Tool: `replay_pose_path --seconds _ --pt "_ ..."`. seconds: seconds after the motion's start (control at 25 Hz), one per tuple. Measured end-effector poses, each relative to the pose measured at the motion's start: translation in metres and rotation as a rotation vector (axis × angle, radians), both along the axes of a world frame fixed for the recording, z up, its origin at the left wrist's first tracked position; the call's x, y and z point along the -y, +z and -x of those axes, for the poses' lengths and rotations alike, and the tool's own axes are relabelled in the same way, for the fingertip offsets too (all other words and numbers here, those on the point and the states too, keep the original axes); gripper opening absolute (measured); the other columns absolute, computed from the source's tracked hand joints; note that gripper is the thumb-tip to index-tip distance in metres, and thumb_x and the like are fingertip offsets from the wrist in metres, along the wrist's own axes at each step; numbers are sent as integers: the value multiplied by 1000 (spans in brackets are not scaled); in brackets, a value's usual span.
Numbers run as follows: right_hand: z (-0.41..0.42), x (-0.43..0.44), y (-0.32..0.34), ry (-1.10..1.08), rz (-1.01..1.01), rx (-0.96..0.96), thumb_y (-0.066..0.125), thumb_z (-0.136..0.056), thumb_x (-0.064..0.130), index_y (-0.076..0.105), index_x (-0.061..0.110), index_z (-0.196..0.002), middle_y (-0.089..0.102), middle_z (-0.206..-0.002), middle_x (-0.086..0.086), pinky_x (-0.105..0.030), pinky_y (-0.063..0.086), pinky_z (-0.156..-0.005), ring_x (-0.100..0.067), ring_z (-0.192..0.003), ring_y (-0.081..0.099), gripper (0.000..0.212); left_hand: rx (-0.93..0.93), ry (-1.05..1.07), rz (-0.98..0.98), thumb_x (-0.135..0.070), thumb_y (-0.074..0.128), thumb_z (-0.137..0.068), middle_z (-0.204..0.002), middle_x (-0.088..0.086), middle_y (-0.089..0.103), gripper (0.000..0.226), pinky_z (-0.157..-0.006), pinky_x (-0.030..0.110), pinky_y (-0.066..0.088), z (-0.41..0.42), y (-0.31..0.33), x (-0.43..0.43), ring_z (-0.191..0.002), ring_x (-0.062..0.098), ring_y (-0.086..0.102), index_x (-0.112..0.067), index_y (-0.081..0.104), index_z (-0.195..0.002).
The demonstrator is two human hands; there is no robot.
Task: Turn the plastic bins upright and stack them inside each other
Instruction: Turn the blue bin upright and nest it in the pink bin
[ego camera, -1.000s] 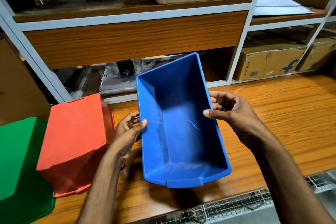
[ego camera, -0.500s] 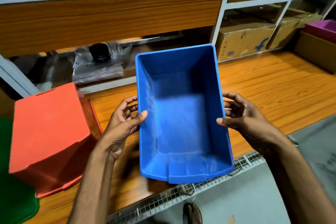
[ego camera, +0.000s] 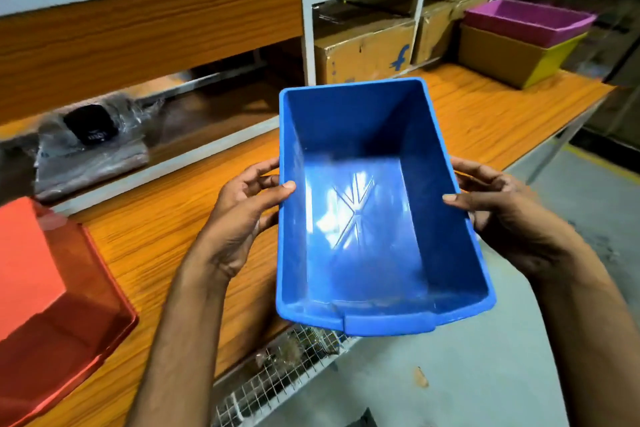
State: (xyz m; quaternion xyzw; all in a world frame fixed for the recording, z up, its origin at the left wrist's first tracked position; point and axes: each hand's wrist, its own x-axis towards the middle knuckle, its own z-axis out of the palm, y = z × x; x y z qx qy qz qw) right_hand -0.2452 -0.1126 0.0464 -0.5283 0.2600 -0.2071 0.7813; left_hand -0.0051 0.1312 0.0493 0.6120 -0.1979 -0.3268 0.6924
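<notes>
I hold an empty blue plastic bin (ego camera: pixel 374 211) upright in the air over the table's front edge. My left hand (ego camera: pixel 242 215) grips its left rim, thumb hooked over the top. My right hand (ego camera: pixel 502 215) grips the right rim the same way. A red bin (ego camera: pixel 45 291) lies upside down on the wooden table (ego camera: pixel 166 229) at the far left. At the table's far right end, a purple bin (ego camera: pixel 526 22) sits upright inside a yellow bin (ego camera: pixel 550 61).
A white-framed shelf unit stands behind the table with cardboard boxes (ego camera: pixel 363 48) and a plastic-wrapped bundle (ego camera: pixel 90 149) on its lower level. A wire mesh rack (ego camera: pixel 277 378) runs under the table's front edge. Grey floor lies at the right.
The view has swung right: the green bin has left the frame and the purple and yellow stack has come into view. The blue bin stays in both hands and moved rightward.
</notes>
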Motion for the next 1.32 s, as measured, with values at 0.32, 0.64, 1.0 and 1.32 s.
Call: replay_pose_path --seconds 0.32,0.64,1.0,1.32 --pt "166 123 9 -86 -348 -88 62 -81 3 73 16 -107 59 -63 -3 -14 17 -66 -11 -48 35 31 -152 -203 -129 -10 70 -90 -83 1 75 15 -65 21 60 124 18 203 -76 14 70 -9 70 -105" --pt "296 217 -8 -369 -313 -159 55 -90 1 72 16 -126 73 -115 -12 -37 62 -83 -28 -84 70 43 -160 -375 -183 -7 73 -88 -78 5 77 10 -57 24 59 236 -8 358 -60 11 73 -9 70 -98" --pt "349 297 -62 -775 -19 -169 59 -81 -24 65 21 -118 73 -115 -1 -27 58 -71 -11 -92 72 59 109 -625 -21 -8 78 -81 -118 0 68 62 -61 23 58 285 -67 497 -94 15 67 -22 58 -138" --pt "367 395 -61 -882 180 -124 63 -81 -24 61 23 -126 71 -113 1 -34 58 -88 -18 -104 67 65 292 -669 47 -8 77 -86 -121 -1 65 66 -88 32 54 300 -68 617 -113 16 62 -57 56 -126"
